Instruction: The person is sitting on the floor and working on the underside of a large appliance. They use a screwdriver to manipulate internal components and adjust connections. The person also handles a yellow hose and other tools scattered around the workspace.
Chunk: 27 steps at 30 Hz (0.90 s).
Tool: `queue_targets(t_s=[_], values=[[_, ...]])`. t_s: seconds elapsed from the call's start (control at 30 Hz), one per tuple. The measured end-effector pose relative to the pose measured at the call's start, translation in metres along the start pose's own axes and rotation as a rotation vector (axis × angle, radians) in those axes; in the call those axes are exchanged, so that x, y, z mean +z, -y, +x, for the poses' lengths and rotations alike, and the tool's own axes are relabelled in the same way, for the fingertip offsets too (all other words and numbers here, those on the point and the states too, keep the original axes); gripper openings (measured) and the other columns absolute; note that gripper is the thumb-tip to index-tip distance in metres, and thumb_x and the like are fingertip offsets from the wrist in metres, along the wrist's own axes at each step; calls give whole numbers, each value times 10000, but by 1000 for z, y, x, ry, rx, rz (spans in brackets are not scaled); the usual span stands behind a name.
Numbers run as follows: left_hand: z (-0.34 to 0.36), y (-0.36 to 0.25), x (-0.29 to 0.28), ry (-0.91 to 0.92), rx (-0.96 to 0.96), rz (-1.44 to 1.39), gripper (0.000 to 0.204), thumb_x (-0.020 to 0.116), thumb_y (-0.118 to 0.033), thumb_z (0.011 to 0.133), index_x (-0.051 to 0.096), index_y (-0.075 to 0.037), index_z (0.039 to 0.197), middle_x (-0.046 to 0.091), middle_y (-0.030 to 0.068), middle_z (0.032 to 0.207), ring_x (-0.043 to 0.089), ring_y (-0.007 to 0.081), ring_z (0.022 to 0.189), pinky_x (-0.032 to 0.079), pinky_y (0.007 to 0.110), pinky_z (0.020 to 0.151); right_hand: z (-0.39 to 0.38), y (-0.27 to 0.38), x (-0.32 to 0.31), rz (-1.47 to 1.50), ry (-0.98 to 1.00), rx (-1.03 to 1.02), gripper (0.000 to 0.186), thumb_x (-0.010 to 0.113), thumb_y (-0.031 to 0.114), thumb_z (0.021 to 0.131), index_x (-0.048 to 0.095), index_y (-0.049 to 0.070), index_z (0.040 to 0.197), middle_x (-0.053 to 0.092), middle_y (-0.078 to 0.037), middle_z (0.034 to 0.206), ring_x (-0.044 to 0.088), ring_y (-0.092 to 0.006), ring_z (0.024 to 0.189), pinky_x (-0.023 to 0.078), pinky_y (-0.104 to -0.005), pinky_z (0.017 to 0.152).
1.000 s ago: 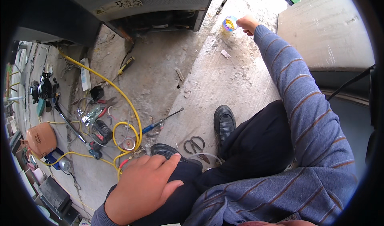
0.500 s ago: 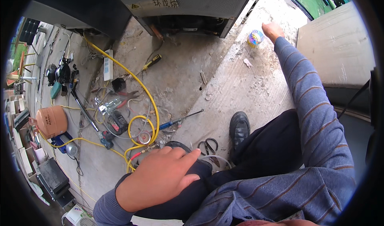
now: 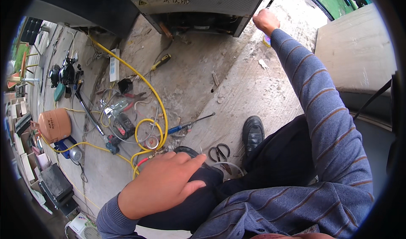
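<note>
My right hand is reached out far to the right, beside the lower right corner of a grey appliance cabinet. Its fingers are curled closed, and whatever they may hold is hidden. Just below that hand, a small colourful tub on the concrete is mostly covered by my wrist. Over my left knee hovers or rests my left hand, palm down, its thumb and fingers stretched apart with nothing seen in them. Scissors with dark handles lie on the floor between my shoes.
Left of centre lie a yellow hose, a pressure gauge, a cordless tool, pliers, and screwdrivers, one yellow, one blue. An orange gas cylinder stands further left. A pale panel stands at right.
My right hand has moved left toward the cabinet's corner and now covers most of the colourful tub. My left hand has shifted slightly left and stays stretched out.
</note>
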<state>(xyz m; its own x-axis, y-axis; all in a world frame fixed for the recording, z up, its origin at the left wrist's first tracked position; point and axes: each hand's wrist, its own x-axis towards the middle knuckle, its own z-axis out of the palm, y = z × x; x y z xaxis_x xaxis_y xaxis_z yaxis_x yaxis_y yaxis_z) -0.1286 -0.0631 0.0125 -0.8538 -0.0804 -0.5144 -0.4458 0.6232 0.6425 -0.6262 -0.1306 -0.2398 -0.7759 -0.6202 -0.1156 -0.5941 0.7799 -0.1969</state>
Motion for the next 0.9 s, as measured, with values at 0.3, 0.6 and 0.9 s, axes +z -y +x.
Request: queue_targets(t_s=[0.3, 0.6, 0.9], values=[[2, 3, -1, 26, -12, -13, 531, 720, -333, 923, 613, -23, 1340, 670, 135, 1018, 645, 336, 933, 518, 406, 823, 0, -12, 3, -21, 2, 34, 448, 565, 370, 910, 756, 3, 1082, 730, -245, 1108, 705, -392, 1070, 548, -456, 936], [1, 5, 0, 20, -3, -10, 529, 721, -337, 920, 615, -24, 1333, 671, 136, 1010, 646, 337, 934, 518, 408, 822, -3, -11, -3, -38, 14, 29, 444, 574, 345, 901, 745, -1, 1121, 727, -239, 1141, 704, -377, 1092, 550, -443, 946], [-2, 4, 1, 16, -8, -7, 529, 720, -340, 922, 614, -28, 1335, 672, 137, 1022, 645, 341, 942, 519, 411, 830, 0, -5, 0, -32, 17, -8, 433, 574, 324, 892, 744, -3, 1120, 727, -243, 1136, 707, -380, 1083, 552, -441, 946]])
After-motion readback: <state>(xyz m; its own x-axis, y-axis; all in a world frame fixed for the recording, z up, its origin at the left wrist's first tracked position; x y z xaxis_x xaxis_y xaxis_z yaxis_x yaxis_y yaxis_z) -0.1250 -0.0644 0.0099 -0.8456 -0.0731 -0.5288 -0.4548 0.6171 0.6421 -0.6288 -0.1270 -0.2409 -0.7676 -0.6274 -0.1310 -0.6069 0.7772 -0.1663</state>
